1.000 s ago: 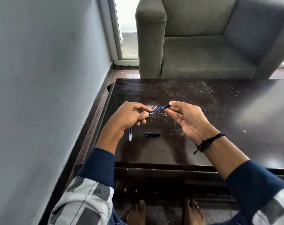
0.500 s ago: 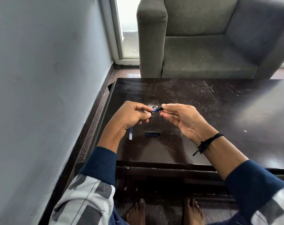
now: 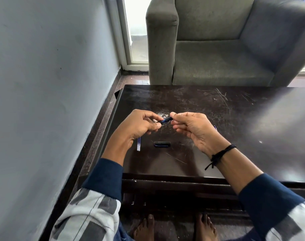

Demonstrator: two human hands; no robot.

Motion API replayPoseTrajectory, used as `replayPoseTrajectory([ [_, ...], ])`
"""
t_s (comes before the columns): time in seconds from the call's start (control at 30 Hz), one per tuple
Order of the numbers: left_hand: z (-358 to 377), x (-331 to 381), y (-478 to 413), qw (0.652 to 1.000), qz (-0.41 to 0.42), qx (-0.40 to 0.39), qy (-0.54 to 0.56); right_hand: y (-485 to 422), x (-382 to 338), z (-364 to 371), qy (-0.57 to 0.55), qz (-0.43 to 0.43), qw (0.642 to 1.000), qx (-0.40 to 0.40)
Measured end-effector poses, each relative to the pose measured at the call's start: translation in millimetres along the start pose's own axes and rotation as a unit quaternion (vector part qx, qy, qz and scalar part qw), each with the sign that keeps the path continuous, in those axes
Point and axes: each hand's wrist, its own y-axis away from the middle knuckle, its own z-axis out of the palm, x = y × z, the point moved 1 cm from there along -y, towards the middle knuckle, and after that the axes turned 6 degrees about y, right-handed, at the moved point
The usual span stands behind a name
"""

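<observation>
A short, slim blue plastic pen barrel (image 3: 165, 119) is held in the air just above the table, between the two hands and over a patch of pale scratches. Its long axis runs left to right, with the right end tilted a little up and away from the person. Only a short middle stretch shows, so I cannot tell which end is the writing end. The left hand (image 3: 141, 125) pinches the left end with curled thumb and forefinger, the other fingers folded under. The right hand (image 3: 195, 131), palm turned up, pinches the right end between thumb and forefinger tips, the remaining fingers loosely bent beneath. A black cord wristband (image 3: 221, 153) sits on the right wrist.

On the dark brown glossy wooden table (image 3: 218, 110), nearer the person than the hands, lie two more things. A thin clear refill tube (image 3: 139, 144) points away from the person, its far end hidden by the left hand. A stubby dark pen cap (image 3: 162, 144) lies crosswise, near the tube but apart from it. A small blue tip (image 3: 215, 127) peeks out behind the right hand; what it belongs to is unclear. The tabletop is heavily scratched and carries a bright glare at the right.

A pale grey-blue painted wall (image 3: 52, 84) runs along the left. Beyond the table stands a grey fabric armchair (image 3: 218, 49), and beside it a white-framed glass door (image 3: 136, 32) above a reddish-brown tiled floor (image 3: 136, 79). Two bare feet (image 3: 144, 228) show below the table's near edge.
</observation>
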Motion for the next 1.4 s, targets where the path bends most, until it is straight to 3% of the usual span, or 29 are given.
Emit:
replayPoseTrajectory([
  [0.43,2.3,1.3,0.8,1.0,-0.007,-0.001,-0.019,0.5,4.2,1.7,0.148,0.011,0.989,0.011],
  [0.67,1.9,1.2,1.4,1.0,-0.017,0.002,-0.025,-2.0,2.5,-2.2,0.066,-0.004,0.997,-0.04],
  [1.4,1.7,0.9,1.1,0.999,-0.02,0.002,-0.039,-1.5,5.2,-1.8,0.111,0.012,0.993,-0.033],
])
